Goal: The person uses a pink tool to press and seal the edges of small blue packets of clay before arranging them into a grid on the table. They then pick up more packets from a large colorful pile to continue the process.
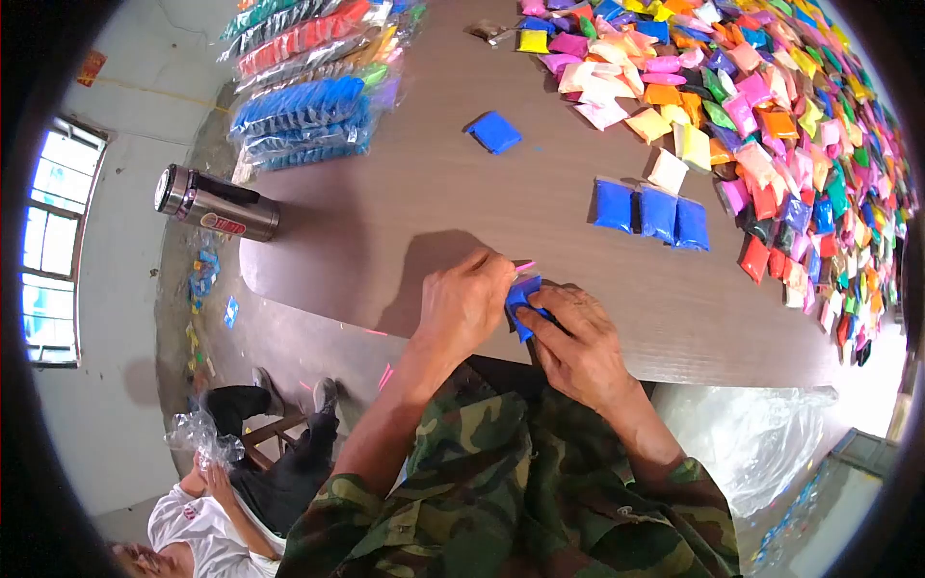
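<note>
- Left hand (464,299) pinches blue packet (520,293) at its top; right hand (584,353) grips its side, near table (424,183) edge.
- Too strong squeezing may burst it.
- Loose fingers may let it drop.

Table (414,183) strewn with colorful packets (752,106)

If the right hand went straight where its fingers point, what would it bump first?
Past the blue packet it holds, the right hand would probably bump into the left hand, though depth is unclear.
</note>
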### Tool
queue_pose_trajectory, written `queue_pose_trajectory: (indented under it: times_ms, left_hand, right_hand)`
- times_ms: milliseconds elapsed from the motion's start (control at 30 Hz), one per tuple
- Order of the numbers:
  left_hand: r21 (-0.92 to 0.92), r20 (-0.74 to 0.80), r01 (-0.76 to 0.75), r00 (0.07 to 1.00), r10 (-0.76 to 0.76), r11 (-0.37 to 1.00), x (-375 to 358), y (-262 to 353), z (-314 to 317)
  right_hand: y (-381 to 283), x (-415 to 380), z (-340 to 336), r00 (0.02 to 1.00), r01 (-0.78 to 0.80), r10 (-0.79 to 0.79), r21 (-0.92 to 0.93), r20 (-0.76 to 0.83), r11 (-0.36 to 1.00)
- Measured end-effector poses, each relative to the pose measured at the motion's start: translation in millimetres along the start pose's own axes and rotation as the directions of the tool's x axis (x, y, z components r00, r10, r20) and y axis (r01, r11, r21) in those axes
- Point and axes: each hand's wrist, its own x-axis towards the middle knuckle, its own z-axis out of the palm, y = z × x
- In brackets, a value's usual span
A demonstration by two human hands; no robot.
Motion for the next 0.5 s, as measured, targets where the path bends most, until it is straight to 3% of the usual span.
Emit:
queue_pose_trajectory:
  times_ms: [100, 200, 333, 433, 467, 500]
  left_hand:
    - [-0.020, 0.048, -0.081, 0.995, 0.082, 0.997, -0.7, 6.1, 4.7]
    - [0.071, 0.022, -0.056, 0.998, 0.054, 0.996, 7.0, -0.7, 5.7]
    - [-0.078, -0.090, 0.024, 0.995, -0.031, 0.997, -1.3, -9.6, -6.0]
    - [-0.105, -0.058, 0.031, 0.998, -0.037, 0.994, -26.2, -0.1, -9.4]
    - [0.006, -0.078, 0.020, 0.997, -0.019, 1.000, -31.1, -7.3, -8.0]
    - [-0.005, -0.080, 0.050, 0.996, -0.051, 0.999, -31.8, -10.4, -11.6]
  right_hand:
    - [1.4, -2.7, 2.4, 1.000, -0.005, 0.005, 0.013, -0.018, 1.000]
    - [-0.5, -2.5, 1.7, 0.999, -0.011, 0.011, 0.019, -0.036, 1.000]
    - [3.1, -3.4, -0.1, 0.999, -0.008, 0.009, 0.030, -0.035, 1.000]
    - [2.5, -2.6, 3.6, 1.000, -0.008, 0.010, 0.050, -0.030, 0.999]
    - [2.5, -2.8, 3.0, 1.000, -0.005, 0.007, 0.050, -0.028, 0.999]
    - [2.4, -3.7, 2.7, 1.000, -0.010, 0.011, 0.053, -0.023, 0.999]
